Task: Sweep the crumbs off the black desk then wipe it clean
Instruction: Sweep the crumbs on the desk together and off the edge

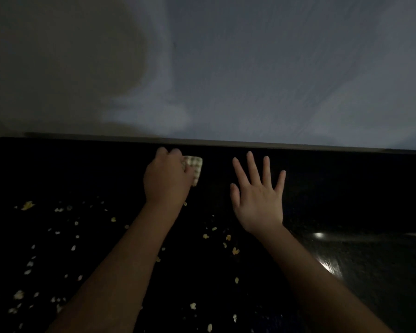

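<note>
The left hand (166, 176) is curled around a small checked cloth (194, 168), which protrudes from the thumb side of the fist. The right hand (257, 198) is spread flat with all fingers straight and holds nothing; whether its palm touches the surface cannot be told. The two hands are side by side but apart, both close to the far edge of the desk (346, 188), about midway along it, just below the wall (250, 68). The crumbs (28, 205) lie on the near side of both hands, scattered from between the forearms out toward the near left corner, with a smaller group in the gap between the two arms. The crumbs form no single line; the field spreads mostly left and toward the person. The left hand, with the cloth, is the nearer to the denser left part. The sweeping stroke probably needs to run from the far edge toward the near edge, drawing the cloth back through the crumbs.
</note>
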Tool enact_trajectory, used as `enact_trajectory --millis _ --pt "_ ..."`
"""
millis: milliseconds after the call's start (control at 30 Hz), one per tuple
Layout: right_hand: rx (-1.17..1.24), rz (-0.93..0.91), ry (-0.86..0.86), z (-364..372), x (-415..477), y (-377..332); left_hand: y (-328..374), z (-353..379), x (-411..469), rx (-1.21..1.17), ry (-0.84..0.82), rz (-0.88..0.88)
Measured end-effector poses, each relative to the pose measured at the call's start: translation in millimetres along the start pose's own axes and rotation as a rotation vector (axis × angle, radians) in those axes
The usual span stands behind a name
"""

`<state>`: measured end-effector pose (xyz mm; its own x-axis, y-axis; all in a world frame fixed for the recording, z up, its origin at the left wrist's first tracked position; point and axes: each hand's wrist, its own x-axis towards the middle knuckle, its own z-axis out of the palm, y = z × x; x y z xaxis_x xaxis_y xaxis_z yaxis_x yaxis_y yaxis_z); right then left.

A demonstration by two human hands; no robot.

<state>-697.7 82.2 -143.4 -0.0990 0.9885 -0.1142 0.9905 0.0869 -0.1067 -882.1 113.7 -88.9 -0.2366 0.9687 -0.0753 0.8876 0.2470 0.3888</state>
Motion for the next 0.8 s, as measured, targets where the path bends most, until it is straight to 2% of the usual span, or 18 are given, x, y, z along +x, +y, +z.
enact_trajectory --millis 200,400,633,800 --pt "0.013 -0.006 -0.013 -4.4 -13.8 7.8 14.2 4.7 -71.3 0.058 -0.074 0.107" --pt "0.005 0.058 -0.001 -3.6 -45.3 32.7 12.2 -5.5 -117.1 0.014 -0.227 0.204" --pt "0.026 0.103 0.026 -1.2 -60.2 39.7 28.6 -6.3 -47.7 -0.076 -0.011 0.167" --pt "0.026 0.137 0.022 1.9 -65.9 43.4 50.5 15.3 -43.6 0.006 -0.111 0.222"
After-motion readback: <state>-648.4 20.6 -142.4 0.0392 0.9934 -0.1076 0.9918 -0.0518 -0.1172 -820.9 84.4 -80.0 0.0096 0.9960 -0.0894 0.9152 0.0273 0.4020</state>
